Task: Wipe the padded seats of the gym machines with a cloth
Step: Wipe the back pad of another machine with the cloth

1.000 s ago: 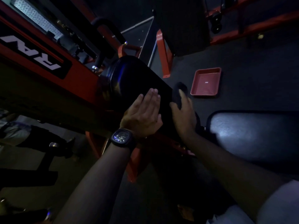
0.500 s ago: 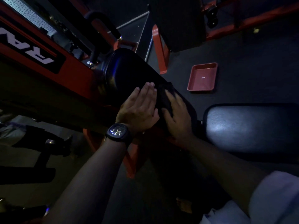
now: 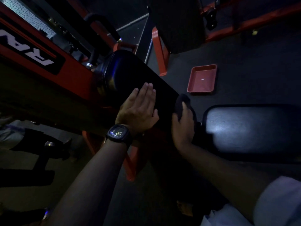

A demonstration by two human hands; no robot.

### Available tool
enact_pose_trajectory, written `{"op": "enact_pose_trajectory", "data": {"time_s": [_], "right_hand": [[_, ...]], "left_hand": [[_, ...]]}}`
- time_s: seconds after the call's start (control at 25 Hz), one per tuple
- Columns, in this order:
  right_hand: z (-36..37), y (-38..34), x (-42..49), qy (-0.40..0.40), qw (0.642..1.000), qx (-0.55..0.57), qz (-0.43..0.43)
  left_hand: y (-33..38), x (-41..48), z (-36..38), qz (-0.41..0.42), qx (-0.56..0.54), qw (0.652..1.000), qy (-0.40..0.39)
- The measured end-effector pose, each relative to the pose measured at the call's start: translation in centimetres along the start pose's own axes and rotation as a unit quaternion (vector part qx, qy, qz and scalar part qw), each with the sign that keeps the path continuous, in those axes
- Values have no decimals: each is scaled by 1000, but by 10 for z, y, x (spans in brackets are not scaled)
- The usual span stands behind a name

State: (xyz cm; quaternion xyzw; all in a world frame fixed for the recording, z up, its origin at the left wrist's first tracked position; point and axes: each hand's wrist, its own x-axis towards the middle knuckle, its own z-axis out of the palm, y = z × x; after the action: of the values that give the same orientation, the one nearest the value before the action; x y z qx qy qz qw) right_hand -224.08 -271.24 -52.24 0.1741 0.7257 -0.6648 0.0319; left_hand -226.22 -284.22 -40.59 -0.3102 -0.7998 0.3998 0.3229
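Very dim, grainy, wide-angle distortion

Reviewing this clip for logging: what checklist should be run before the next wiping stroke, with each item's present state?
1. Grip: right hand holds dark cloth: ok.
2. Contact: cloth touches black cylindrical roller pad: ok.
3. Bracing: left hand flat on pad, fingers straight: ok.
4. Cleanliness of pad: cannot tell, too dark.
5. Next surface: flat black padded seat, visible part bare: ok.
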Motion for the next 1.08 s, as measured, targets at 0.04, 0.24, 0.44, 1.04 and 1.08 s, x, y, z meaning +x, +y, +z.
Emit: {"op": "enact_pose_trajectory", "data": {"time_s": [0.04, 0.24, 0.44, 1.04, 1.08], "right_hand": [[5, -5, -12, -4, 998, -4, -61], [1, 12, 26, 15, 998, 36, 49], [3, -3, 15, -20, 989, 18, -147], [-6, -34, 44, -73, 982, 42, -170], [-5, -37, 52, -65, 977, 40, -199]], "left_hand": [[0, 0, 1, 1, 6, 1000, 6], [-1, 1, -1, 3, 4, 1000, 7], [-1, 1, 1, 5, 9, 1000, 14], [0, -1, 4, 0, -2, 999, 41], [0, -1, 3, -2, -4, 999, 38]]}}
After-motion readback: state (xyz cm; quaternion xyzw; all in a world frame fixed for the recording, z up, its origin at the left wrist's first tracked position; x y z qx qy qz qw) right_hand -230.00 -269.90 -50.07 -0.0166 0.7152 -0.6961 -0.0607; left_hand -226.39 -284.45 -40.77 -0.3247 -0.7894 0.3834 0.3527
